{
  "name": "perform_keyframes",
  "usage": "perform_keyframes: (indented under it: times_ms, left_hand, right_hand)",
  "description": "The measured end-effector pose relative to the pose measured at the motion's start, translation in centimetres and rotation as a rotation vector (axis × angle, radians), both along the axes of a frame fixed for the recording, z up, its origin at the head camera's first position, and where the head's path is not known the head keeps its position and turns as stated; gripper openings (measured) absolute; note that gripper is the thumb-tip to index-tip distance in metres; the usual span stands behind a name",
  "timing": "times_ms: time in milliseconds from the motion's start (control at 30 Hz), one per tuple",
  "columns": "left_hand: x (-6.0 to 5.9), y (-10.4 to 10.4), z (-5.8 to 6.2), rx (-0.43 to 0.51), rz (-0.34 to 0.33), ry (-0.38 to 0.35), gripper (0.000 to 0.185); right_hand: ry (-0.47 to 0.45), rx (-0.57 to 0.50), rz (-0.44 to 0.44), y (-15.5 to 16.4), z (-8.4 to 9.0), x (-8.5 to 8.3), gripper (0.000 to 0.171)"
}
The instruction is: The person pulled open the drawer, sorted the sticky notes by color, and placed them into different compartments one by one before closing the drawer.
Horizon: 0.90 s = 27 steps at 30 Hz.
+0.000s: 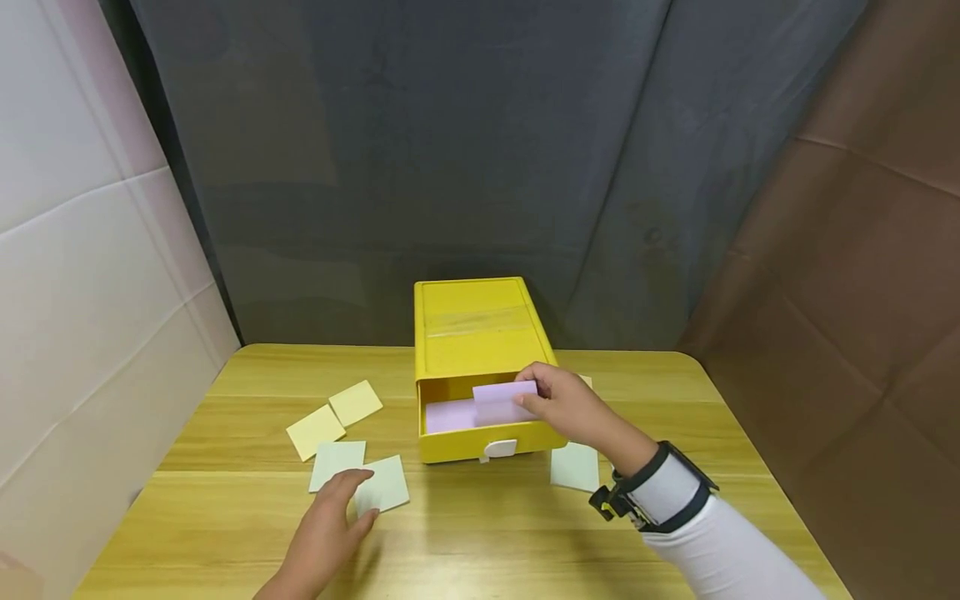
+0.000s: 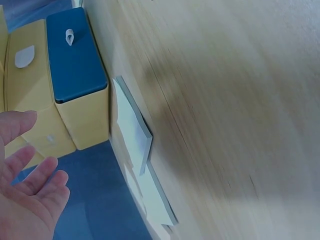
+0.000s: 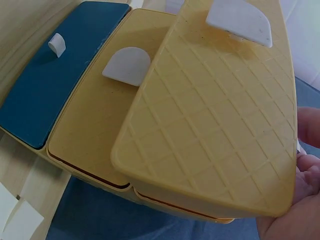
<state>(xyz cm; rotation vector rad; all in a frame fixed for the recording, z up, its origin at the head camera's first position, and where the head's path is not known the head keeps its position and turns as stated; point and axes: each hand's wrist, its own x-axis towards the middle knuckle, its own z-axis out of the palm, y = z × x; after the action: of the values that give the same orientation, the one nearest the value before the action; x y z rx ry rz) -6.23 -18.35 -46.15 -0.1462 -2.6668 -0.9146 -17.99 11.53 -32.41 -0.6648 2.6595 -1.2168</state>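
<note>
A yellow drawer box (image 1: 472, 333) stands at the middle of the wooden table (image 1: 487, 533). Its top drawer (image 1: 487, 442) is pulled out, and purple notes (image 1: 448, 415) lie inside. My right hand (image 1: 529, 393) pinches a purple note pad (image 1: 502, 402) over the open drawer. My left hand (image 1: 362, 498) lies with straight fingers on a pale green note pad (image 1: 390, 487). In the left wrist view my left hand (image 2: 27, 185) is spread flat beside the green pads (image 2: 132, 122). The right wrist view looks up at the drawer's underside (image 3: 215, 115), with my fingers (image 3: 307, 170) at its right edge.
Two yellow note pads (image 1: 315, 431) (image 1: 356, 402) and another green one (image 1: 337, 461) lie left of the box. One green pad (image 1: 575, 467) lies right of it. Lower drawers, one yellow (image 3: 95, 110) and one blue (image 3: 55, 70), are closed. A grey curtain (image 1: 450, 150) hangs behind.
</note>
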Motion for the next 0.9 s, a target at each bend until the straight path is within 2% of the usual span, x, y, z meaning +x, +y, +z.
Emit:
perform_keyframes:
  times_ms: [700, 900]
  left_hand:
    - [-0.18, 0.15, 0.02, -0.005, 0.009, -0.025, 0.044]
    - [-0.25, 0.27, -0.09, -0.01, 0.004, -0.018, 0.044]
  right_hand:
    - [0.065, 0.113, -0.04, -0.15, -0.53, -0.46, 0.02]
    - [0.131, 0.148, -0.047, -0.11, -0.76, -0.48, 0.022]
